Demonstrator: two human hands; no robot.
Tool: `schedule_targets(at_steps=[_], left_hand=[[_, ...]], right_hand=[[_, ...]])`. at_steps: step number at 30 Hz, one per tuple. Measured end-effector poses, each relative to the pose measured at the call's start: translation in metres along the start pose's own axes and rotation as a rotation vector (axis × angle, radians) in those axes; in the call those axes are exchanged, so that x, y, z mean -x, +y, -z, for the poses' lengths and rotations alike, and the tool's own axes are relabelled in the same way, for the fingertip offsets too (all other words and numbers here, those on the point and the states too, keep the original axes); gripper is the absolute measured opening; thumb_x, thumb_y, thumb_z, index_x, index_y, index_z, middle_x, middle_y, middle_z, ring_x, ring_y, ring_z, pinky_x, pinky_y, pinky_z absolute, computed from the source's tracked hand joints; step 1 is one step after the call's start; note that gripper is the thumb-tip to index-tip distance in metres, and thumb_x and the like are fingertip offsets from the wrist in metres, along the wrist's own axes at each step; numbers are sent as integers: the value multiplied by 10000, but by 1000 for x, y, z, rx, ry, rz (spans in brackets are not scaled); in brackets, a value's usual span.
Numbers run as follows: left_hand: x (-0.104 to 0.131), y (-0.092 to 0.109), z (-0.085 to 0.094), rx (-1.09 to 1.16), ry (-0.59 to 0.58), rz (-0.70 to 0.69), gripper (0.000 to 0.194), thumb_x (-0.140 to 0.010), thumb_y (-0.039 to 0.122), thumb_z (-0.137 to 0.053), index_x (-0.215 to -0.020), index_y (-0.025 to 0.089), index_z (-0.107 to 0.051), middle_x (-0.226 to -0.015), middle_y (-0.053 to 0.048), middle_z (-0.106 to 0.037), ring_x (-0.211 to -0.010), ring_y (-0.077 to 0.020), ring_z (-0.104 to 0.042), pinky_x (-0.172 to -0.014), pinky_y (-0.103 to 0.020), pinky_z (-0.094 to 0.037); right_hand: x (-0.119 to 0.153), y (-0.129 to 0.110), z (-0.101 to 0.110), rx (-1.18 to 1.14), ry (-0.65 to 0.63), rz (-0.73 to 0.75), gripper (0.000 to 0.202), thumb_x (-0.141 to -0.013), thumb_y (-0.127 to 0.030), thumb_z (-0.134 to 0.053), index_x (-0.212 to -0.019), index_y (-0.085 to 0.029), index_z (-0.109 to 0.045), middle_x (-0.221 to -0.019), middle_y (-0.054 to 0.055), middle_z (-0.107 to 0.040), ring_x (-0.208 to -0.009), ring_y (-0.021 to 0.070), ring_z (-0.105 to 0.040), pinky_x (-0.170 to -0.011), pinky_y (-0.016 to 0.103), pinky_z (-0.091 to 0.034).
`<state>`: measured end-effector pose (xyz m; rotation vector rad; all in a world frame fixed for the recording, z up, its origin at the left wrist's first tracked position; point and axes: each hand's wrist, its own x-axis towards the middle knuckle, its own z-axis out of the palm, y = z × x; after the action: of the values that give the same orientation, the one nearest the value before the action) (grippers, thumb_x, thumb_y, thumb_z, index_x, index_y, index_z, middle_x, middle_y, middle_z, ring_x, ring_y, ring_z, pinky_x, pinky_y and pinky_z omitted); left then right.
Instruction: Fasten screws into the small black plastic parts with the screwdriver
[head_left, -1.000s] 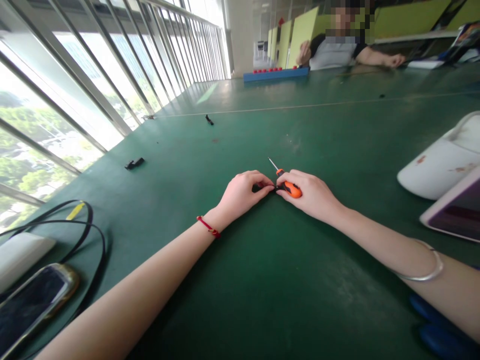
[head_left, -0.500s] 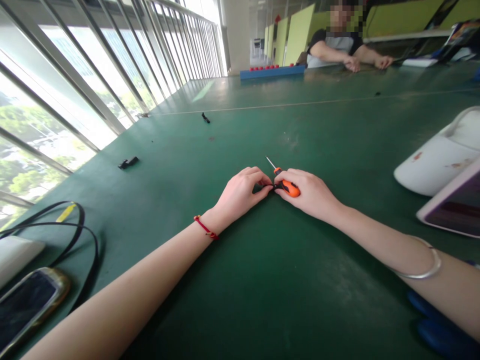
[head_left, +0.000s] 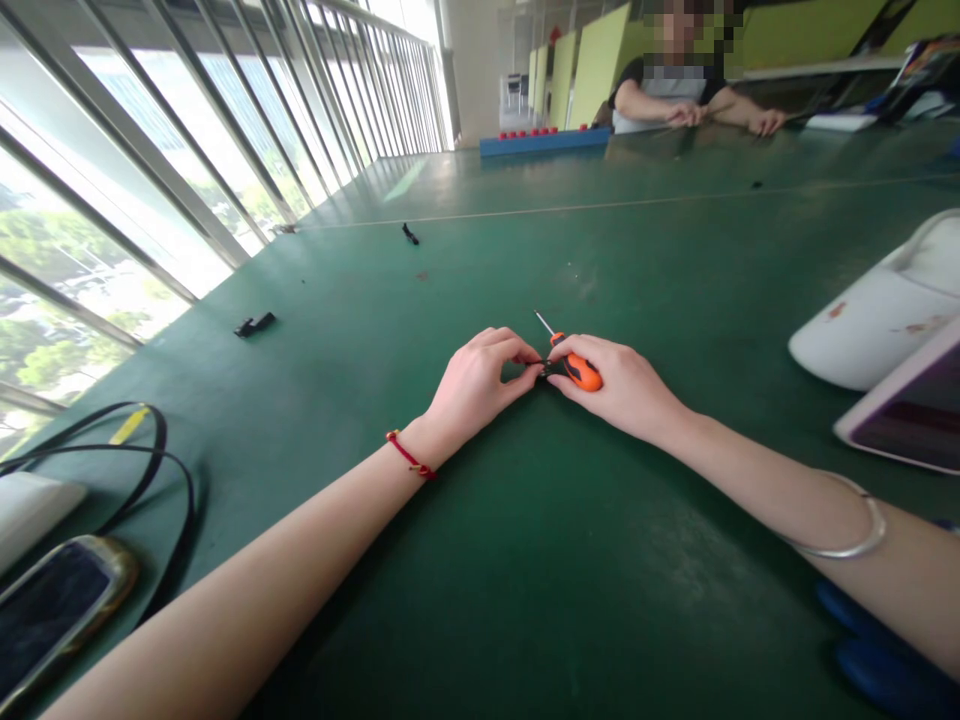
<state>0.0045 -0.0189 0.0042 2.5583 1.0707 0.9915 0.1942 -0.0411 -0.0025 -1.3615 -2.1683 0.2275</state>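
The left hand (head_left: 480, 378) is nearly closed, thumb and forefinger pinching one end of a small black part (head_left: 547, 368); the right hand (head_left: 621, 376) meets it there, its fingertips seeming to pinch the other end while the fingers also keep the screwdriver (head_left: 583, 371) against the palm side. The part sits between the two sets of fingertips, low over the middle of the tabletop (head_left: 465, 600); how much of it lies under the fingers, and whether it touches the surface, I cannot tell. It looks like stiff plastic, very light, perhaps a bit slick and easy to flick away, so a pinch near each end seems best, firm but without bending any thin bit. The screwdriver, with its orange and black handle and slim shaft pointing up and away to the left, should be light and rigid; its fat handle is the place to hold, and its bare tip could scratch. Two more black pieces, one nearer (head_left: 255, 325) and one farther (head_left: 410, 235), lie well apart from the hands, and a white cup (head_left: 847, 340) lies to the right
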Motion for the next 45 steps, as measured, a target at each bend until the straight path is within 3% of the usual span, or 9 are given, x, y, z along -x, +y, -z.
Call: schedule_targets(at_steps=[10, 16, 23, 30, 34, 39, 42, 45], left_hand=[[2, 5, 1, -20, 2, -59, 102, -823, 244, -574, -835, 172, -645, -846, -26, -659, -810, -150, -575, -737, -262, -452], [4, 7, 4, -184, -5, -95, 170, -814, 340, -592, -860, 187, -647, -883, -16, -672, -832, -163, -564, -750, -292, -402], [7, 9, 3, -237, -8, -121, 134, -808, 310, -576, -830, 212, -665, -872, 5, -669, -832, -155, -545, -731, -292, -386], [13, 23, 3, -219, 31, 7, 111, -770, 288, -598, -770, 217, -684, -962, -6, -656, -883, -176, -536, -789, -317, -412], [15, 26, -1, -165, -32, 107, 110, -757, 282, -604, -743, 217, -692, -1024, 0, -654, -931, -193, -540, -827, -331, -435], [12, 24, -2, -102, -86, 167, 127, -765, 260, -585, -783, 216, -702, -942, 6, -687, -885, -186, -565, -792, -309, -467], [8, 20, 6, -130, -82, 185, 135, -762, 256, -582, -789, 210, -706, -944, -3, -689, -887, -190, -581, -802, -309, -469], [13, 5, 26, -191, -21, 223, 144, -761, 271, -584, -798, 207, -708, -944, -6, -690, -895, -191, -602, -823, -303, -465]], right_hand=[[1, -5, 6, -20, 42, 76, 104, -818, -263, -543, -905, -224, -585, -924, 21, -658, -797, 175, -588, -747, 305, -395], [5, -5, 9, -16, 54, 115, 87, -822, -251, -545, -884, -216, -594, -887, 13, -663, -774, 158, -580, -724, 294, -388], [7, -2, 8, -7, 47, 177, 88, -808, -240, -563, -876, -206, -608, -843, 17, -651, -752, 154, -561, -701, 293, -388], [10, -6, 11, -58, 71, 143, 195, -772, -223, -574, -965, -199, -591, -873, 34, -592, -748, 152, -543, -705, 288, -425], [8, -4, 13, -132, 131, 84, 174, -766, -199, -558, -940, -199, -576, -878, 35, -586, -766, 149, -556, -714, 276, -434], [5, 0, 12, -175, 112, 14, 152, -766, -183, -550, -914, -201, -576, -934, 37, -618, -819, 156, -581, -760, 281, -440], [5, 0, 12, -172, 106, -14, 140, -764, -189, -552, -900, -200, -580, -905, 32, -627, -775, 153, -582, -719, 280, -443], [5, 0, 13, -174, 88, -28, 133, -765, -201, -551, -892, -201, -587, -880, 32, -633, -726, 148, -581, -673, 277, -442]])
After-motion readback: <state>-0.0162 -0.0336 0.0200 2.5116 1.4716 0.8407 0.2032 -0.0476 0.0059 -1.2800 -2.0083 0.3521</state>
